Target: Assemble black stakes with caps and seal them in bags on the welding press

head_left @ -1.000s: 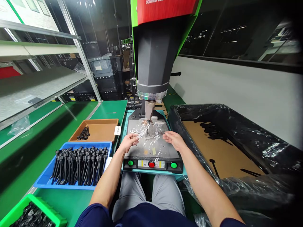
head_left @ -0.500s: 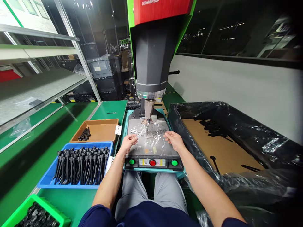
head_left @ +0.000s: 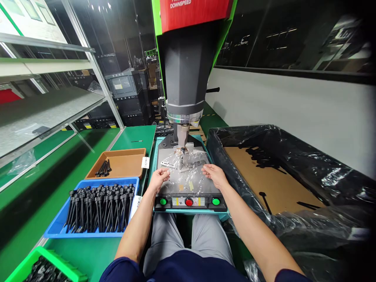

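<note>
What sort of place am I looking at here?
Probably a factory workstation: a press-like machine stands over a metal plate with green and red buttons, a blue tray holds many alike black parts, and labelled crates are stacked behind.

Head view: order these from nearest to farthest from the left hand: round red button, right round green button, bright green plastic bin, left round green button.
1. Left round green button: just below the left hand.
2. Round red button: middle of the row.
3. Right round green button: row's right end.
4. Bright green plastic bin: bottom left corner.
</note>
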A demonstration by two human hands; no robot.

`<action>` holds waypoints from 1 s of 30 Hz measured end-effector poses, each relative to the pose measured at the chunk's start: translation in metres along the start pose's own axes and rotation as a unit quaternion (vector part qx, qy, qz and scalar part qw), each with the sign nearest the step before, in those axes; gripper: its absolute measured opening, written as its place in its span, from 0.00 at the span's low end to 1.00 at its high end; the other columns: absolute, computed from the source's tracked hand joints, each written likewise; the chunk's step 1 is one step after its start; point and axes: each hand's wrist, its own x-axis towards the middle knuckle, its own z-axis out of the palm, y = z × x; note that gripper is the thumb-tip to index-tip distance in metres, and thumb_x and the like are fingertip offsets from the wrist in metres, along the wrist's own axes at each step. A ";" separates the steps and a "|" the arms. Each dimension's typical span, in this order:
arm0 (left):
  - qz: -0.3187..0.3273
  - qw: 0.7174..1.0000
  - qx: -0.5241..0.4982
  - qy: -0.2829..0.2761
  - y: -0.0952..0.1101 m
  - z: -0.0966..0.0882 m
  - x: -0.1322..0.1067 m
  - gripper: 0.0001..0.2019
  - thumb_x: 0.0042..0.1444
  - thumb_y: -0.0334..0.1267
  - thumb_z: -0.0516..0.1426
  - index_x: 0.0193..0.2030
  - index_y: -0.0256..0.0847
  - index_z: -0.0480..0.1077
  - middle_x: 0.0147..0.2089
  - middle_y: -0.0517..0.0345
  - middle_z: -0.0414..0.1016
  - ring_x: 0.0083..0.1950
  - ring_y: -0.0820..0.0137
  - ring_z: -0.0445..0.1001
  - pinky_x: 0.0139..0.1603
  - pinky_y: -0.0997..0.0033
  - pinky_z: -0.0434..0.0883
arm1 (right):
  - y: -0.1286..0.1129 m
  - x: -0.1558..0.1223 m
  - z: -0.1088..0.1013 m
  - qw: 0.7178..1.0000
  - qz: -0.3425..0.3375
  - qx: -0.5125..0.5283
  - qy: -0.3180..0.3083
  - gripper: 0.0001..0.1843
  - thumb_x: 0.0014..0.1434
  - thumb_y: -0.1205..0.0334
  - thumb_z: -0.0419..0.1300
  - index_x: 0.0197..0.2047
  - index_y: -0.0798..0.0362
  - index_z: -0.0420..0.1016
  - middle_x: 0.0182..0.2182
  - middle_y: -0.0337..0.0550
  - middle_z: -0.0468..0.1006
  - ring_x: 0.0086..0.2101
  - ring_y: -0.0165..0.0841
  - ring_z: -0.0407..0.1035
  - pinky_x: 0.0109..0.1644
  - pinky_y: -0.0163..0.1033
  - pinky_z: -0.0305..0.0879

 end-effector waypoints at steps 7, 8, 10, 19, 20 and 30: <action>0.001 1.000 0.020 0.020 -0.004 -0.005 -0.001 0.27 0.34 0.47 0.73 0.40 0.34 0.75 0.31 0.56 0.76 0.32 0.73 0.74 0.35 0.73 0.70 | 0.009 -0.002 -0.009 1.000 0.006 0.004 0.011 0.23 0.40 0.50 0.75 0.37 0.52 0.77 0.34 0.46 0.82 0.33 0.34 0.76 0.35 0.36 0.72; 0.003 0.999 0.023 0.024 -0.005 -0.005 -0.001 0.27 0.34 0.47 0.73 0.40 0.34 0.75 0.31 0.55 0.76 0.33 0.73 0.74 0.36 0.72 0.71 | 0.010 -0.002 -0.011 1.000 0.008 0.005 0.012 0.23 0.40 0.51 0.75 0.37 0.52 0.77 0.34 0.46 0.82 0.34 0.35 0.76 0.36 0.36 0.73; 0.008 0.999 0.027 0.030 -0.007 -0.006 0.000 0.27 0.35 0.46 0.73 0.41 0.34 0.75 0.31 0.56 0.76 0.32 0.73 0.74 0.37 0.70 0.71 | 0.014 -0.003 -0.013 1.000 0.014 0.004 0.012 0.22 0.40 0.52 0.75 0.37 0.52 0.77 0.35 0.46 0.82 0.35 0.35 0.77 0.38 0.37 0.73; 0.065 0.988 0.105 0.087 -0.020 -0.012 0.000 0.25 0.43 0.40 0.70 0.48 0.33 0.73 0.44 0.44 0.78 0.46 0.63 0.77 0.56 0.58 0.70 | 0.032 -0.001 -0.023 0.996 -0.023 -0.036 0.080 0.27 0.39 0.46 0.72 0.40 0.53 0.77 0.38 0.49 0.82 0.41 0.42 0.76 0.47 0.46 0.73; 0.075 0.984 0.126 0.103 -0.023 -0.015 -0.003 0.25 0.44 0.39 0.69 0.49 0.34 0.73 0.48 0.42 0.78 0.50 0.61 0.76 0.58 0.57 0.69 | 0.035 -0.003 -0.027 0.993 -0.044 -0.057 0.099 0.28 0.40 0.45 0.71 0.40 0.53 0.77 0.38 0.49 0.82 0.42 0.42 0.76 0.49 0.48 0.72; 0.119 0.911 0.322 0.229 -0.090 -0.048 -0.094 0.29 0.52 0.38 0.61 0.63 0.41 0.64 0.64 0.44 0.65 0.67 0.55 0.62 0.67 0.54 0.59 | 0.092 -0.088 -0.073 0.879 -0.173 -0.421 0.142 0.30 0.58 0.47 0.58 0.60 0.53 0.70 0.59 0.56 0.68 0.60 0.48 0.61 0.66 0.53 0.55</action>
